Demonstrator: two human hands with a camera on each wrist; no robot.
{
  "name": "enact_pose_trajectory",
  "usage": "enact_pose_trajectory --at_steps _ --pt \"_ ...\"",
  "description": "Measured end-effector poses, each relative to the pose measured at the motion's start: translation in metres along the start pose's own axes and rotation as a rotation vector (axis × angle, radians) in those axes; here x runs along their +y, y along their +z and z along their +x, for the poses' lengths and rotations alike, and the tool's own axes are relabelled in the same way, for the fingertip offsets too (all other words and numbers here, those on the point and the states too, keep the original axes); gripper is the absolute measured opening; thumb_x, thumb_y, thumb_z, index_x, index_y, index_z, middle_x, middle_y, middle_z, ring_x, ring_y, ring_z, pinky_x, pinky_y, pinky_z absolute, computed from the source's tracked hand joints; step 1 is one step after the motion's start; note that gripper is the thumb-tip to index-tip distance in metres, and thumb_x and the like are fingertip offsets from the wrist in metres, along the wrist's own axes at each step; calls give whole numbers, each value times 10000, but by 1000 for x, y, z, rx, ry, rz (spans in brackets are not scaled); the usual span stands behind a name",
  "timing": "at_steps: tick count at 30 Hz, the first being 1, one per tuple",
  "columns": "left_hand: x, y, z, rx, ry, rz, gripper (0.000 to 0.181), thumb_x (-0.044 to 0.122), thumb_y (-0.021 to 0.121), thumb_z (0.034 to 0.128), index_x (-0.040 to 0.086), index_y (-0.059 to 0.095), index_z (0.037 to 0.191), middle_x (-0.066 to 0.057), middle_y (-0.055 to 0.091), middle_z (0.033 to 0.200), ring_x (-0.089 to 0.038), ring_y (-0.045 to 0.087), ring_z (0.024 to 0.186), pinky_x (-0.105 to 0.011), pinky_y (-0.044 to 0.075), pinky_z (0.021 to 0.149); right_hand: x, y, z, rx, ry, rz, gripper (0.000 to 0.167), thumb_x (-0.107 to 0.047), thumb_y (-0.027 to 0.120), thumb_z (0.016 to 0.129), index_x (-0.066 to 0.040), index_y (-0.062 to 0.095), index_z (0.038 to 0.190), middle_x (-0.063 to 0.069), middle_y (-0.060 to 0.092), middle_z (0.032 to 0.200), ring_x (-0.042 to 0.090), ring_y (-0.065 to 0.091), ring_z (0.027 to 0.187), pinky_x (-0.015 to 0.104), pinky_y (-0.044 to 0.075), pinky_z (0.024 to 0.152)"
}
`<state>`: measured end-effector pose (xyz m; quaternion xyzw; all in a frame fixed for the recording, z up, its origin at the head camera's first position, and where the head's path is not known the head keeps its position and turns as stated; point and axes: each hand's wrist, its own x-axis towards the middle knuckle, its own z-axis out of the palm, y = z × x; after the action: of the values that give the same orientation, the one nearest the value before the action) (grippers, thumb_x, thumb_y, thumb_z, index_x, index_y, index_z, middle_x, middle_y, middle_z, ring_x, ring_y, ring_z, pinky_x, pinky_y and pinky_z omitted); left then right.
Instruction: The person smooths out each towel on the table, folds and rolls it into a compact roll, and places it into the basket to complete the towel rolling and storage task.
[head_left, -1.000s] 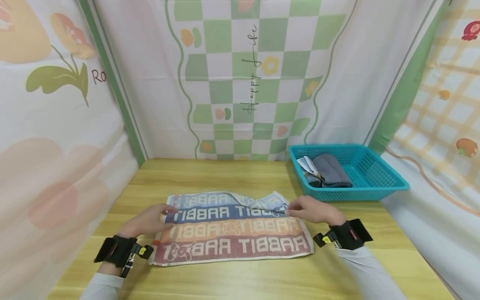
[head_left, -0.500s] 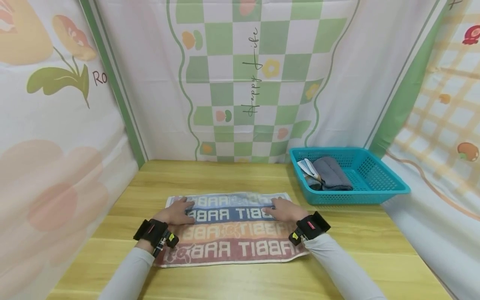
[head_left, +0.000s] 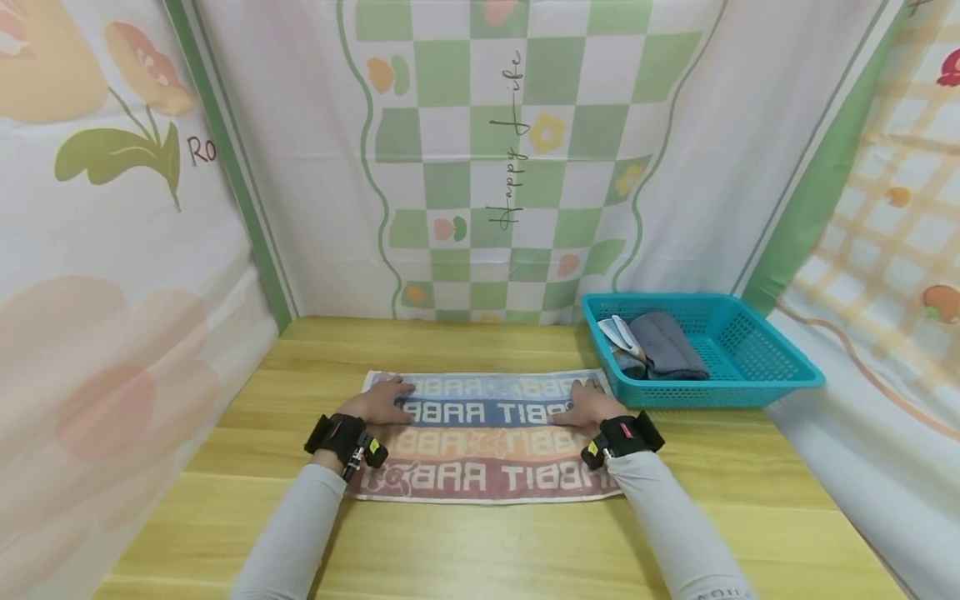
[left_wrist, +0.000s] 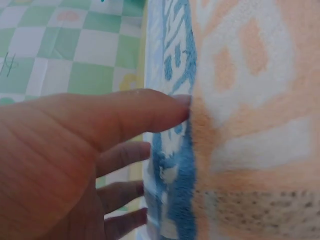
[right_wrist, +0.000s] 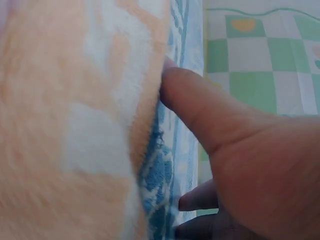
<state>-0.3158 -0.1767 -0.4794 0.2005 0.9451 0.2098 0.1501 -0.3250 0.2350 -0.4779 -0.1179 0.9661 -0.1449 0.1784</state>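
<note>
A striped towel in light blue, dark blue, orange and dark red, with RABBIT lettering seen mirrored, lies spread flat on the table. My left hand rests on its left part, fingers spread over the blue stripes. On the right part my right hand presses down in the same way. The left wrist view shows the left thumb straight against the towel, the other fingers apart. In the right wrist view the right thumb touches the cloth near the blue stripe.
A turquoise plastic basket stands at the back right, close to the towel's far right corner. Inside it lie a folded grey towel and a white-and-blue cloth. Patterned curtains close off the back and sides of the wooden table.
Both hands have come down on the towel from its side edges. Its folded-over far right corner now lies flat. The whole towel has shifted slightly away and to the right.
</note>
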Motion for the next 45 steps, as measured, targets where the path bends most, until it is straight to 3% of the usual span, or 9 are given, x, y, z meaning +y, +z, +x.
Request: enact_pose_trajectory --at_steps 10,13,16,21,27,31,36,41,45 --pt "-4 -9 1 52 -26 -86 613 217 731 919 9 525 1458 -279 358 1578 -486 303 1466 -627 328 1145 -2 -3 2 24 5 11 929 -475 713 924 208 350 1440 491 331 1436 587 417 1311 611 448 1002" --pt "-7 -7 2 83 -18 -105 515 175 683 952 -7 563 1418 -272 419 1541 -478 322 1460 -610 338 1147 -2 -2 2 30 -2 32 586 -418 700 944 131 614 1132 327 612 1096 426 621 1001 486 510 817" --pt "-7 -4 8 115 -10 -71 425 136 601 991 -25 593 1384 -297 459 1500 -514 297 1456 -630 296 1161 -3 -5 -1 88 -3 87 386 -316 642 996 68 656 962 196 627 870 269 571 737 414 445 695" --pt "-5 -3 17 140 -30 18 482 81 497 1001 -40 492 1468 -372 316 1556 -550 170 1488 -644 123 1214 -1 -5 5 241 -34 200 456 -141 415 1083 128 443 1449 350 567 1285 294 581 847 452 413 756" --pt "-14 4 22 124 -85 -1 606 37 449 971 7 349 1568 -332 242 1610 -557 155 1491 -664 152 1202 10 6 16 248 -91 218 424 -8 398 1058 109 447 1462 357 596 1225 298 569 766 432 427 697" --pt "-17 3 24 167 -47 28 554 35 455 982 -16 409 1532 -308 396 1545 -521 283 1461 -635 199 1200 16 7 17 298 -83 234 364 46 493 987 115 579 1334 328 612 1248 403 627 1003 491 513 821" --pt "-18 -3 21 267 -29 101 407 60 461 1039 -22 553 1427 -269 588 1381 -465 474 1342 -610 246 1183 18 1 16 251 -63 285 88 6 570 966 61 639 964 145 588 815 271 599 728 385 479 646" --pt "-18 -8 12 303 -25 36 304 44 538 984 -60 675 1234 -232 700 1163 -408 629 1093 -617 245 1161 16 -2 13 262 -102 257 406 -34 626 950 -139 352 670 -20 232 618 157 323 548 328 265 589" --pt "-21 -8 7 295 -18 23 147 54 623 941 -13 716 1032 -159 712 979 -388 601 1019 -619 253 1137 14 -6 8 305 -146 246 393 -68 691 917 -139 387 678 -24 256 638 160 285 582 355 271 621"
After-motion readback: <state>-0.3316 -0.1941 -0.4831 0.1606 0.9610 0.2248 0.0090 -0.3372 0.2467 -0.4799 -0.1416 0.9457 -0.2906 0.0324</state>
